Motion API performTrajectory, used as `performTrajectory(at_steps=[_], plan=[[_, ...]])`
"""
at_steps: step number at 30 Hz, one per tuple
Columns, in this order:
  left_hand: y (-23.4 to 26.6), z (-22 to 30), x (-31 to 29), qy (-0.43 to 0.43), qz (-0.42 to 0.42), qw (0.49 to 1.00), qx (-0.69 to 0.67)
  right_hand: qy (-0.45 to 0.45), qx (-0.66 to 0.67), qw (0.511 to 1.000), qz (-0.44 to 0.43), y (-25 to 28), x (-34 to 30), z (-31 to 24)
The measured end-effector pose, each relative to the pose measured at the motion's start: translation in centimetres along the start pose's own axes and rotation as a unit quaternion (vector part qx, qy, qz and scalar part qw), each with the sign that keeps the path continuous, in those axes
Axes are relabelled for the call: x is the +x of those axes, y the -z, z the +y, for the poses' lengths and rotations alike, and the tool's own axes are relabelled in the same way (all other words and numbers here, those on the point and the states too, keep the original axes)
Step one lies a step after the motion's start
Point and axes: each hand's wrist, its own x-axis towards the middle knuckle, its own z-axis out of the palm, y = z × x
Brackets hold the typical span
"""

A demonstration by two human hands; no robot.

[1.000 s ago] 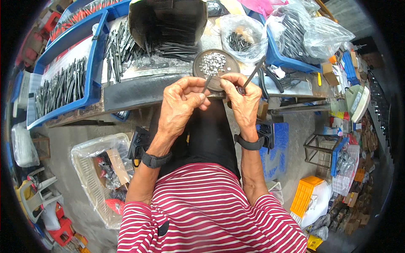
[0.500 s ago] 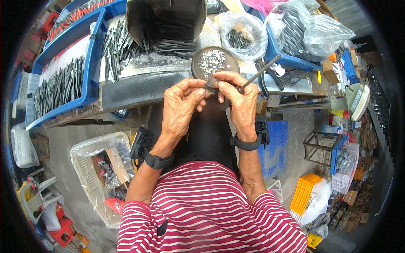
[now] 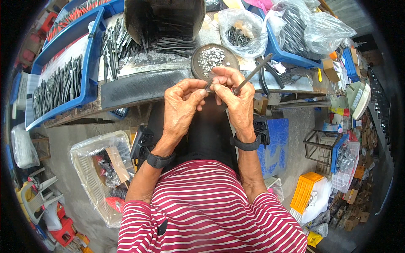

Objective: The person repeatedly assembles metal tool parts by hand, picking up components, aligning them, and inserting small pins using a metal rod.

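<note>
Close together, both hands are raised in front of the workbench edge. My left hand [image 3: 180, 105] is closed, pinching a small dark piece [image 3: 208, 85] between thumb and forefinger. My right hand [image 3: 239, 103] is closed around a thin dark metal rod [image 3: 255, 74] that slants up and away to the right. Its thumb and forefinger meet at the dark piece beside the left fingertips; whether they grip it too is hard to see. Just beyond the fingers sits a round brown dish [image 3: 195, 69] holding many small shiny whitish bits [image 3: 211, 58].
Blue trays with dark strips stand left [image 3: 90, 80] and right [image 3: 274, 50]. A dark-lined box [image 3: 130, 21] lies over black strips [image 3: 175, 45]. Beside the dish is a clear bag [image 3: 255, 46]; pliers [image 3: 274, 78] rest right. A plastic-lined basket [image 3: 82, 158] is on the floor, left.
The right fingers have shifted slightly left and turned on the dark piece, and the rod's far end has swung a little left. The left hand stays nearly in place.
</note>
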Motion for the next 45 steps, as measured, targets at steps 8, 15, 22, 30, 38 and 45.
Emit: performTrajectory(at_steps=[8,15,22,30,38,45], plan=[[0.1,0.0,-0.1,-0.015,0.005,0.999,0.047,-0.01,-0.013,1.0,-0.003,0.1,0.0,0.1],[-0.1,0.1,-0.3,-0.063,0.018,0.992,0.112,-0.012,-0.024,1.0,-0.005,0.3,0.0,0.4],[-0.3,-0.3,-0.4,-0.068,0.035,0.99,0.119,-0.006,-0.009,1.0,0.015,0.1,0.0,0.7],[-0.6,-0.3,-0.4,-0.078,0.024,0.993,0.086,-0.015,0.038,0.999,0.029,0.2,0.0,1.0],[-0.5,-0.8,-0.2,-0.117,0.024,0.978,0.172,-0.042,0.072,0.996,0.025,0.3,0.0,1.0],[0.2,-0.3,0.1,0.031,-0.035,0.998,-0.034,-0.047,0.132,0.99,0.005,0.7,0.0,1.4]])
